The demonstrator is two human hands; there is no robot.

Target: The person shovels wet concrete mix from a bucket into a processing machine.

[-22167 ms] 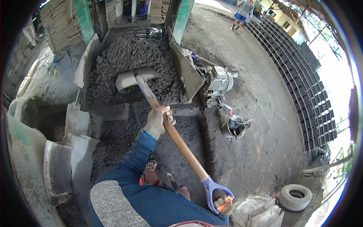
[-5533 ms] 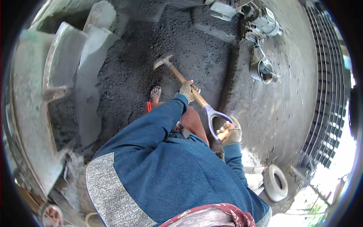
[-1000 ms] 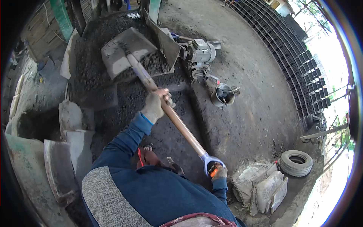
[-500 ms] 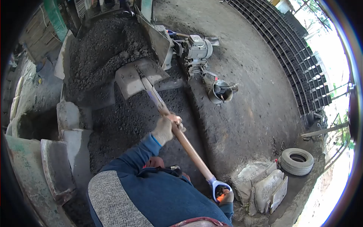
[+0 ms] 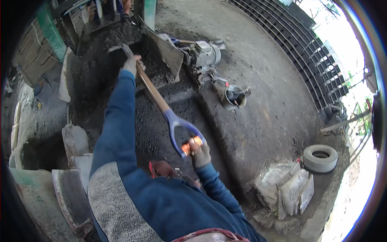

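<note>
A shovel with a wooden shaft (image 5: 153,90) and a blue D-shaped handle reaches from the middle of the view up to the left. Wrapped round the lower shaft, close to the blade, is my left hand (image 5: 132,64) in a light glove. My right hand (image 5: 195,149), also gloved, closes on the grip of the blue handle. The shovel blade (image 5: 117,49) lies at the dark loose material (image 5: 94,60) in the walled bay; only a thin part of it shows.
An electric motor (image 5: 206,54) and a metal bucket (image 5: 233,98) stand right of the trench. A tyre (image 5: 320,158) and filled sacks (image 5: 291,189) lie lower right. Black stacked racks (image 5: 298,52) curve behind. Another person's legs (image 5: 126,9) show at the top.
The shovel has moved up and left into the pile, its blade now mostly hidden. My left arm has stretched forward, and my right hand has come up and left with the handle.
</note>
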